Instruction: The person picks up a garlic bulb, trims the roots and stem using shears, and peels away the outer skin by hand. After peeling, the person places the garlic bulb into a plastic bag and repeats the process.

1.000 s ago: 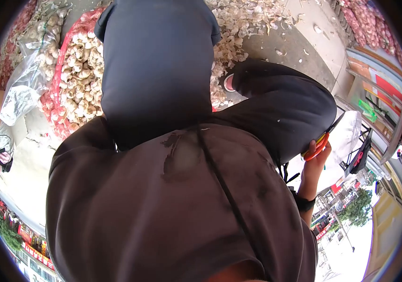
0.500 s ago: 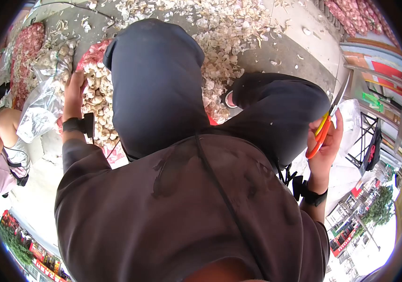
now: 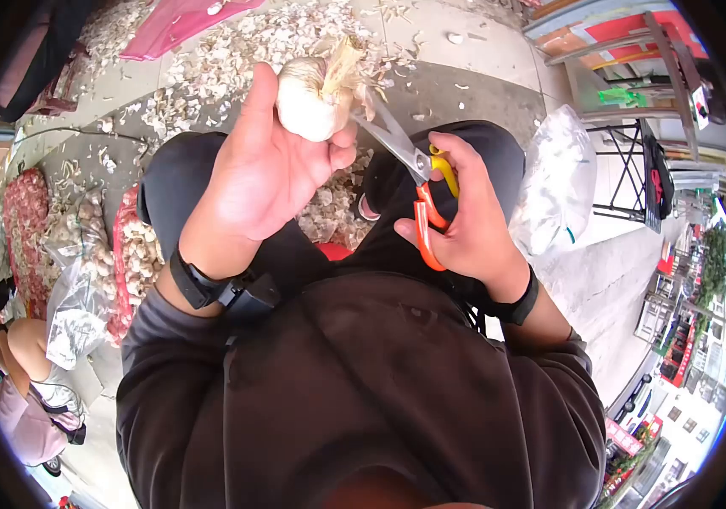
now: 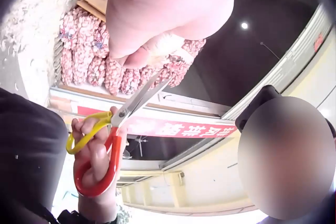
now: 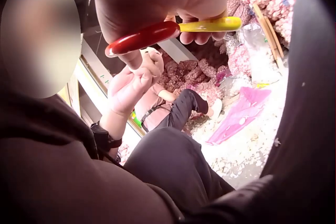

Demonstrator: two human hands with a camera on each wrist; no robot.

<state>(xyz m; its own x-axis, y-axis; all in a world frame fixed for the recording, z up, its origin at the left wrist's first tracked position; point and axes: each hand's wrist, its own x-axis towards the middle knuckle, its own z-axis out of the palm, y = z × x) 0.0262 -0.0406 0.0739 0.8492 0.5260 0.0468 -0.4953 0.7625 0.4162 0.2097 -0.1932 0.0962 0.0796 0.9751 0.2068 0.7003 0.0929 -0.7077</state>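
In the head view a whitish garlic bulb [image 3: 302, 106] with a dry stalk is held in my left hand [image 3: 261, 182]. The palm faces up, the thumb stands along one side and the fingers bend behind the bulb. My right hand [image 3: 482, 216] grips scissors [image 3: 420, 165] with one orange-red and one yellow handle. Their blades are parted and point at the stalk side of the bulb. From the left wrist, the scissors [image 4: 122, 113] show fingers through the loops, and the blade tips reach close to the bulb [image 4: 170, 45], partly hidden by the hand.
Garlic skins [image 3: 202, 81] litter the ground ahead, near a pink net [image 3: 181, 25]. A red net sack of garlic [image 3: 134, 263] and a clear plastic bag [image 3: 79, 318] stand at left. Another person [image 3: 32, 365] sits there. A white plastic bag [image 3: 558, 178] lies at right.
My left hand, first hidden and then over the garlic sack, has come to the front with a garlic bulb. My right hand has brought the scissors inward from my right knee to the bulb.
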